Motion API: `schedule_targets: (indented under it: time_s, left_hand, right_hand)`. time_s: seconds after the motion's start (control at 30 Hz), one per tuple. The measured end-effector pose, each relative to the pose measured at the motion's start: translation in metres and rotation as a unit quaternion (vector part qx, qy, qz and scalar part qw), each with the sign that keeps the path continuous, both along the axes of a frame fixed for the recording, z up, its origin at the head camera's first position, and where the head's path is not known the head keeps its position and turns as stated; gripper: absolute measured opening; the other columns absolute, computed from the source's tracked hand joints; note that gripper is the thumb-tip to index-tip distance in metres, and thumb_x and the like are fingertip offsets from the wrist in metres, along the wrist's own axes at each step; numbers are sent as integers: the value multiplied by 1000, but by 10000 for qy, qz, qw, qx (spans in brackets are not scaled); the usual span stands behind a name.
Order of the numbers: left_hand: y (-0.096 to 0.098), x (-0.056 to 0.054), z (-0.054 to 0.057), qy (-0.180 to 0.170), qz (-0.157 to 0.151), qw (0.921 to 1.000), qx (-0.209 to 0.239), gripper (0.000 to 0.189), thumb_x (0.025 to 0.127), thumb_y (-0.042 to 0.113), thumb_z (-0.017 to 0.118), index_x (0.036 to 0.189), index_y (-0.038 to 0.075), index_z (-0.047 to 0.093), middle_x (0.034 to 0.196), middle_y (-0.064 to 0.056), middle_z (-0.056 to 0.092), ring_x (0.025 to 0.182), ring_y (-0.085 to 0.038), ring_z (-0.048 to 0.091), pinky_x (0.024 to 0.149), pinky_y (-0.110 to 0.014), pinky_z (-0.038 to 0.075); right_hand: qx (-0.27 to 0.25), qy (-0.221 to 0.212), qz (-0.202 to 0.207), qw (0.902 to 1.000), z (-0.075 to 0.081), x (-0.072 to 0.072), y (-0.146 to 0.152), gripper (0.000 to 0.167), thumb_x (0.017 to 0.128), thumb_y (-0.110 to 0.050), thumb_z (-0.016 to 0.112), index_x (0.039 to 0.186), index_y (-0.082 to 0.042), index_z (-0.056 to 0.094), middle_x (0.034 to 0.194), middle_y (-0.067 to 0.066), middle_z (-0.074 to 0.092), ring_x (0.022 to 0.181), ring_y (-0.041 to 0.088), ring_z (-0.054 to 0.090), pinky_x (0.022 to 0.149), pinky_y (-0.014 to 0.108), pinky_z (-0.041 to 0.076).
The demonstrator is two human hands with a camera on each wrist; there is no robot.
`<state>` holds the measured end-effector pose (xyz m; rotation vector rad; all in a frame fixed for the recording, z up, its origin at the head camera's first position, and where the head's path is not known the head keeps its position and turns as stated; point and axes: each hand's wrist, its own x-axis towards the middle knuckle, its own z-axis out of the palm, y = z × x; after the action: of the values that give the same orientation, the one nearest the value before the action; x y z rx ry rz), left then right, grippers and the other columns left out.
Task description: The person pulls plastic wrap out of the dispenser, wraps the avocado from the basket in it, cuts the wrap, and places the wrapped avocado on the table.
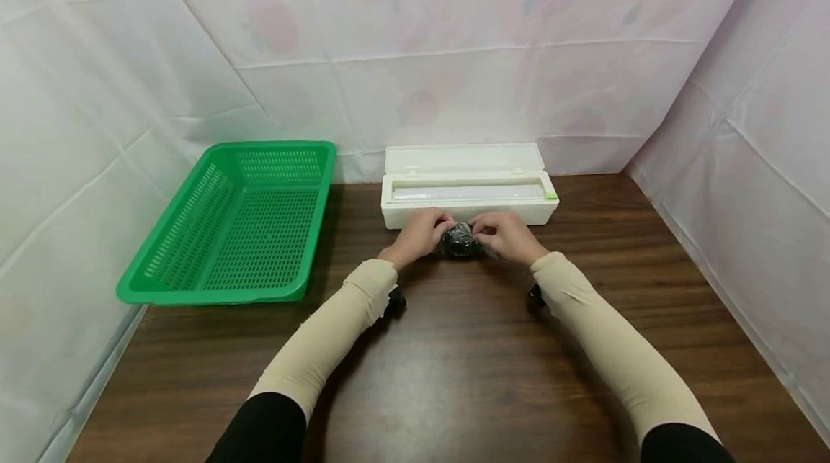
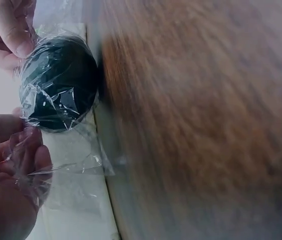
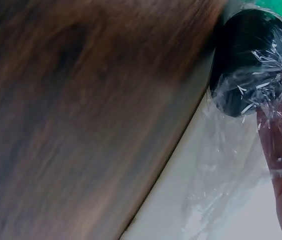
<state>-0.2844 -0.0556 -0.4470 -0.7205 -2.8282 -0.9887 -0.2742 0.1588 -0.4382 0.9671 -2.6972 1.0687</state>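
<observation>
A dark rounded object (image 1: 461, 240), wrapped in clear cling film (image 2: 76, 162), is held between both hands at the front of a white cling film dispenser (image 1: 415, 216). My left hand (image 1: 418, 234) pinches the film on the object's left side; loose film drapes over its fingers in the left wrist view. From the other side my right hand (image 1: 509, 236) pinches gathered film with thumb and fingertips. Creased film covers the object, and in the right wrist view (image 3: 245, 55) its dark side looks cylindrical. A loose sheet of film trails below the right hand there.
The dispenser's lid (image 1: 463, 158) stands raised at the back, with a white roll (image 1: 467, 192) inside and a green piece (image 1: 551, 196) at its right end. An openwork green basket (image 1: 313, 232) sits at the left. Pale cloth (image 1: 454, 88) surrounds the wooden table (image 1: 454, 362).
</observation>
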Motion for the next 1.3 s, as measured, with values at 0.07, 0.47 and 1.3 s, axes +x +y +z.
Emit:
schedule_targets:
  time_s: [0.07,0.47,1.3]
  left_hand:
    - [0,-1,0,-204,16,9998,67,17,99,20,57,105,9,69,97,-6,71,84,-16,63,76,-32,52]
    - [4,-6,9,-498,189,9979,355,18,95,21,64,102,11,78,105,-5,76,96,-19,69,86,-34,54]
    - [6,5,8,-223,73,9990,378,17,94,12,65,106,10,75,110,-7,72,99,-22,69,85,-34,56]
  right_hand:
    - [-122,-89,-73,9999,0,0,0,5,87,-2,70,86,-3,75,110,17,72,99,31,69,82,44,56]
    - [-547,-525,-123,9970,1,-8,-1,12,85,-2,72,96,-1,76,105,17,73,100,32,68,84,43,57]
    - [614,724,-281,9951,-1,-5,-22,14,95,-12,62,95,-1,72,88,11,63,72,21,56,66,35,47]
